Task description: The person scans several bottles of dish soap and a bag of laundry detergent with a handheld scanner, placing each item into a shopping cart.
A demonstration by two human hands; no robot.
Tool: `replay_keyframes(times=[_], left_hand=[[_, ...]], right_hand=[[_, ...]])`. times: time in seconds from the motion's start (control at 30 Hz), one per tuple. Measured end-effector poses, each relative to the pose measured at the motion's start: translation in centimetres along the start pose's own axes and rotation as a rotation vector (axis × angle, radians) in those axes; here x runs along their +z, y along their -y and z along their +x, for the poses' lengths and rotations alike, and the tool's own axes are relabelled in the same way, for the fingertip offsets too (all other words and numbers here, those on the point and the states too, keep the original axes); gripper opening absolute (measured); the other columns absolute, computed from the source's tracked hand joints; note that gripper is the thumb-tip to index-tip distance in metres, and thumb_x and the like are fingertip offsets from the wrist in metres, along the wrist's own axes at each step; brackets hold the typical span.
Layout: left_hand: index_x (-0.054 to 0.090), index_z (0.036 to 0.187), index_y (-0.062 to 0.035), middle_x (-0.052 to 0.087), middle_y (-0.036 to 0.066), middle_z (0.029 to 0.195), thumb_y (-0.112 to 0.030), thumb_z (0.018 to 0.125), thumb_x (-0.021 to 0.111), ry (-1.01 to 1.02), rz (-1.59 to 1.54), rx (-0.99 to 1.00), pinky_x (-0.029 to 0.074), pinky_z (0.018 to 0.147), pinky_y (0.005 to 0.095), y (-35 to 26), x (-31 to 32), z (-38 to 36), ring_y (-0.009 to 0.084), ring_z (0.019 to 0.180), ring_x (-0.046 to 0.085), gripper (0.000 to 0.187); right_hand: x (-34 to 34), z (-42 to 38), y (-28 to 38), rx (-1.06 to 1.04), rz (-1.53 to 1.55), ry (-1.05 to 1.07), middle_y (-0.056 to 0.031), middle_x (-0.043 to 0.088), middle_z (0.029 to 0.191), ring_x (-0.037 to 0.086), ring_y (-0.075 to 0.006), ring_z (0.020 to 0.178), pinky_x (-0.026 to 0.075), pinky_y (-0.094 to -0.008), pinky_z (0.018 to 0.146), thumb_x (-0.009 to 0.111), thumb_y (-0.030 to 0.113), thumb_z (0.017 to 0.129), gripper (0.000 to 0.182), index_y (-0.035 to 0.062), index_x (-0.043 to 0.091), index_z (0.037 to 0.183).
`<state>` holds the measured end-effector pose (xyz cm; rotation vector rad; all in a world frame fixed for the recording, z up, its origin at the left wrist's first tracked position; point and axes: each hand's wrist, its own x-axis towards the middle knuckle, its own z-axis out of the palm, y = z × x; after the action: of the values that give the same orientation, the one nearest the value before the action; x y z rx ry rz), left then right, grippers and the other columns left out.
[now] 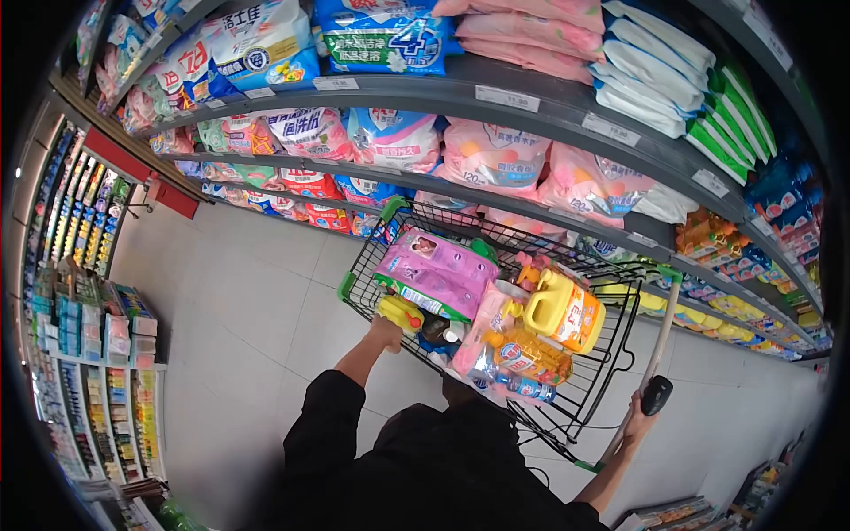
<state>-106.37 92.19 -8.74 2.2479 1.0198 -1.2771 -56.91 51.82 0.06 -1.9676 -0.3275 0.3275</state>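
The left hand point(385, 335) is at the near side of the shopping cart point(618, 354), towards its front end. Its fingers meet the lower end of a yellow item point(397, 310) with a red part, which lies just beyond them at the basket's edge. I cannot tell whether they are closed around this item or on the rim, since they are mostly hidden. The right hand point(635, 425) has its fingers wrapped around the cart's handle point(660, 341), just beside a black rounded piece point(657, 396) fixed on it.

Inside the cart, a purple pack point(443, 270) lies tilted, beyond the yellow item. A dark bottle point(436, 331) with a white cap is near the left hand, to the right of the yellow item. Farther towards the handle are a yellow jug point(553, 310) with an orange label, a bottle of amber liquid point(529, 354), a pink bag point(482, 327) and a blue-labelled bottle point(529, 387). Beyond the cart, shelves point(496, 96) hold bagged goods in pink, white, blue and green.
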Motion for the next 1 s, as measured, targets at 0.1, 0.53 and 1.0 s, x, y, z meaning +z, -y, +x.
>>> replay_keyframes(times=[0.1,0.53,1.0], left_hand=[[0.073,0.105,-0.0102,0.070,0.012,0.112,-0.020,0.067,0.063,0.142,0.025,0.050,0.043,0.100,0.0459,0.0,-1.7,-0.9,0.0284,0.111,0.063,0.040],[0.065,0.122,-0.0092,0.064,0.011,0.127,-0.022,0.073,0.055,-0.067,-0.029,-0.012,0.036,0.105,0.0435,-0.7,-1.5,-3.0,0.0248,0.126,0.054,0.051],[0.066,0.123,-0.0118,0.063,0.010,0.130,-0.026,0.077,0.052,-0.034,-0.076,0.047,0.037,0.106,0.0433,0.5,4.6,-5.4,0.0243,0.124,0.057,0.050]], right_hand=[[-0.2,0.2,-0.4,0.004,0.007,-0.007,-0.0072,0.064,0.095,0.059,-0.0151,0.076,0.051,-0.0304,0.066,0.077,0.013,0.083,0.038,-0.0013,0.061,0.115],[0.2,0.7,-3.1,0.389,0.527,0.191,-0.0108,0.063,0.079,0.059,-0.0210,0.063,0.051,-0.0338,0.061,0.073,0.037,0.081,0.046,0.0028,0.057,0.107],[-0.2,-1.2,-2.7,0.427,0.362,0.198,-0.0068,0.051,0.068,0.055,-0.0208,0.055,0.051,-0.0361,0.053,0.070,0.044,0.078,0.043,0.0100,0.048,0.091]])
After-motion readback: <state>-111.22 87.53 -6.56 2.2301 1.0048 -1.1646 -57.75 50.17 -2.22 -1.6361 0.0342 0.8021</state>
